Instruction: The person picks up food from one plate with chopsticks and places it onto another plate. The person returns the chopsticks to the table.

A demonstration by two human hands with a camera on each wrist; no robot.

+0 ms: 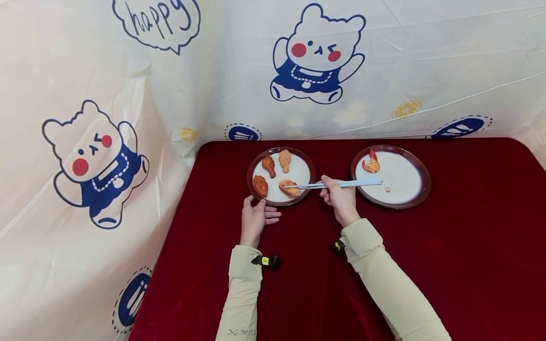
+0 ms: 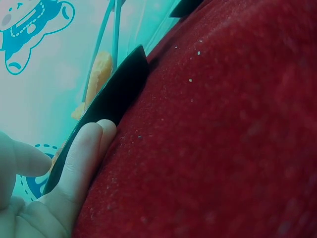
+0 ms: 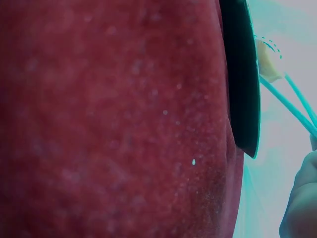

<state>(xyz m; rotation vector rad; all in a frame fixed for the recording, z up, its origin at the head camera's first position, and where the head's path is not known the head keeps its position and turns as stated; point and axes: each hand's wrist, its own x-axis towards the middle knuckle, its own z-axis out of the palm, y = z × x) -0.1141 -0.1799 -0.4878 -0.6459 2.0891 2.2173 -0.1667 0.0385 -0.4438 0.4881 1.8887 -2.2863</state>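
Observation:
My right hand (image 1: pixel 342 201) grips a pair of pale blue chopsticks (image 1: pixel 362 182). Their tips lie at a golden-brown fried piece (image 1: pixel 288 190) at the lower right of the brown-rimmed left plate (image 1: pixel 300 168). At that plate's near left rim, my left hand (image 1: pixel 254 219) pinches the edge, thumb over it and fingers against its outer side, as the left wrist view shows. Also on the plate are a brown drumstick (image 1: pixel 268 166), a crumbed fried chicken piece (image 1: pixel 285 161) and a glossy brown wing-like piece (image 1: pixel 260 186). In the right wrist view, the chopsticks (image 3: pixel 292 101) straddle a yellowish piece (image 3: pixel 268 63).
To the right stands a second brown-rimmed plate (image 1: pixel 403 173) with a red-orange shrimp-like piece (image 1: pixel 372 163) and a small crumb (image 1: pixel 387 190). A dark red cloth (image 1: pixel 307 284) covers the table. Behind it hangs a white curtain (image 1: pixel 239 71) with cartoon bears.

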